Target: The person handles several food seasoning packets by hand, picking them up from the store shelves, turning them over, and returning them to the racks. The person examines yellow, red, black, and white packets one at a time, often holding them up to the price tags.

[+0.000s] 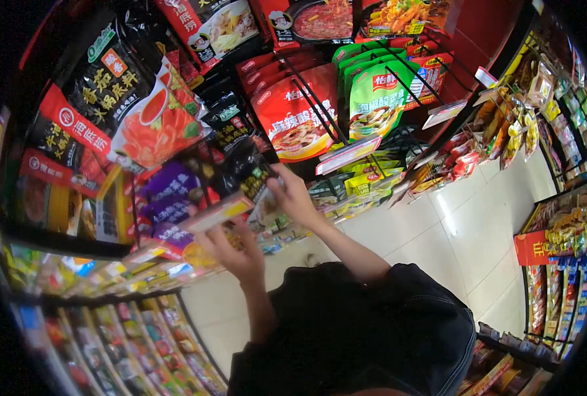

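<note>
Hands (296, 199) by black packet (248, 170), price tag (218, 213), pouches (298, 109)

1. The single view looks from the wearer's head, facing forward and steeply down, with the dark clothing (353, 330) rising from the bottom edge.
2. The left hand (231, 247) and right hand (293, 198) appear near the lens, around mid-view.
3. Hanging packets (283, 96) fill the top, also near; the tiled floor (422, 228) lies farther below.
4. The wide, round field bows the lower-left shelves (128, 336) and ends in black corners.
</note>
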